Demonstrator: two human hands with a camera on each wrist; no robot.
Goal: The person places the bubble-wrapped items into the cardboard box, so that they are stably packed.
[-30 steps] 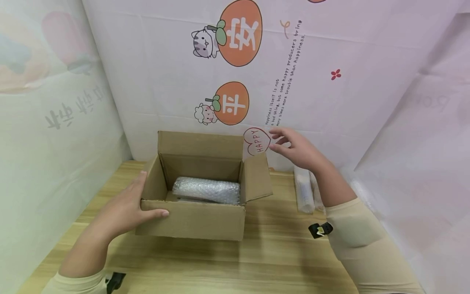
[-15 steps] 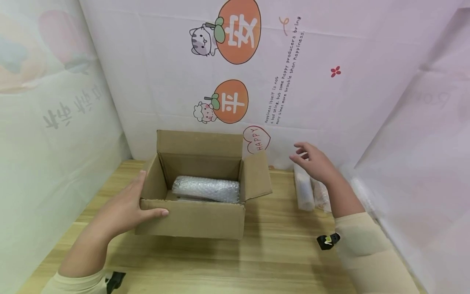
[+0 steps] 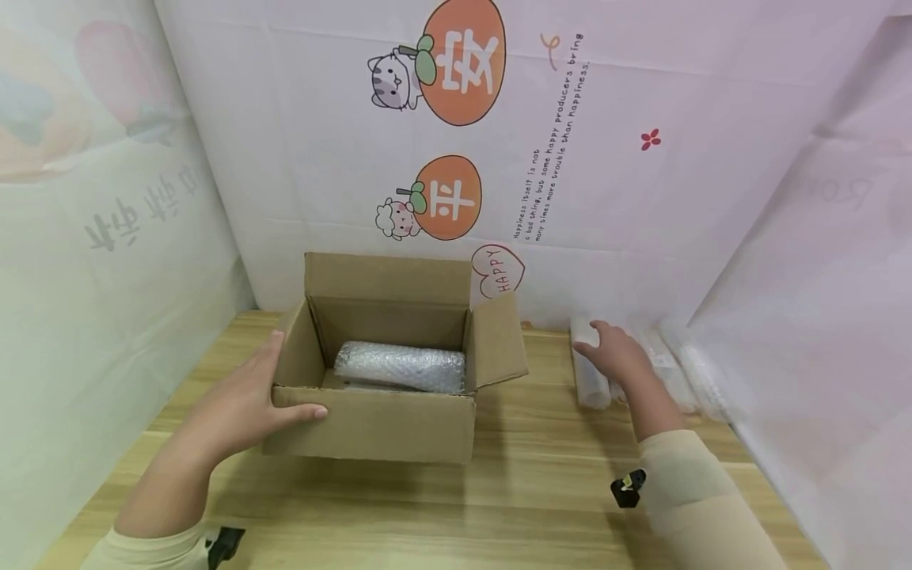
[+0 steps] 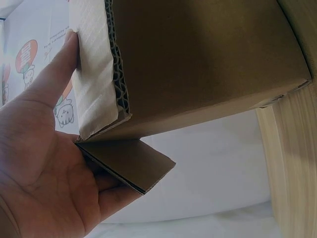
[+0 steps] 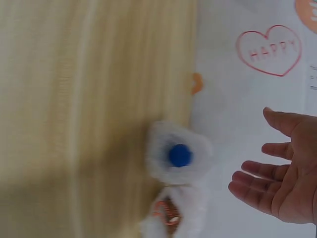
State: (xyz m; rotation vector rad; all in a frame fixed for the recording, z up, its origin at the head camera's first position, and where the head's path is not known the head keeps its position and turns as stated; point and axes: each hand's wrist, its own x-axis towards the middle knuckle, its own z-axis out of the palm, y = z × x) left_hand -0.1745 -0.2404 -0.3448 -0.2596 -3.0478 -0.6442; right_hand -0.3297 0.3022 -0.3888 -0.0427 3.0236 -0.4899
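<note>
1. Head view: left hand (image 3: 238, 408) grips carton (image 3: 378, 427); right hand (image 3: 618, 354) empty, fingers loose, at wrapped packets (image 3: 593, 388) on worktop (image 3: 541, 483), right of carton.
2. Risk: off-centre pinch could make slick packets roll.

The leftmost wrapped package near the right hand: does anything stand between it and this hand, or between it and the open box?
Nothing visible stands between the package and the right hand. Towards the box, its outward-folded right flap stands in between.
</note>
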